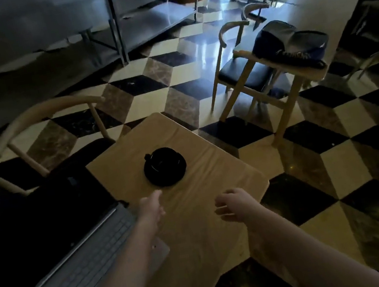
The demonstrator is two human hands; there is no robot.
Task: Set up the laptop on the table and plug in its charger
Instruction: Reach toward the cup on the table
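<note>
An open silver laptop (78, 267) lies on the left part of the light wooden table (198, 229), its dark screen (45, 217) tilted back. My left hand (150, 208) stretches over the table just right of the laptop, fingers extended toward a black cup on a black saucer (164, 166), holding nothing. My right hand (231, 204) hovers near the table's right edge with fingers loosely curled and nothing in it. No charger or cable is visible.
A wooden chair (37, 123) stands beyond the laptop at the left. Another table (329, 27) at the right carries a dark blue bag (289, 44), with a black-seated chair (242, 74) beside it. Metal shelving (153, 6) stands at the back on the checkered floor.
</note>
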